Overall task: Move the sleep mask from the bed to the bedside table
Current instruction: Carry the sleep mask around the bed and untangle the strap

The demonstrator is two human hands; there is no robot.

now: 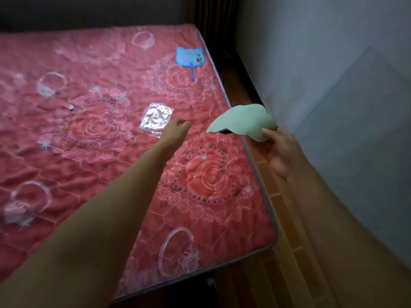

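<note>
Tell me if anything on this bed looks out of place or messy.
Nothing looks damaged or spilled. The pale green sleep mask is off the bed, held by the right hand over the gap by the wall. A crinkled clear plastic packet and a blue hand fan lie loose on the bedspread, with a small dark scrap farther left.

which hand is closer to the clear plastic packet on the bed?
Left. The left hand hovers just beside the packet, empty. The right hand is off past the bed edge, holding the sleep mask.
</note>
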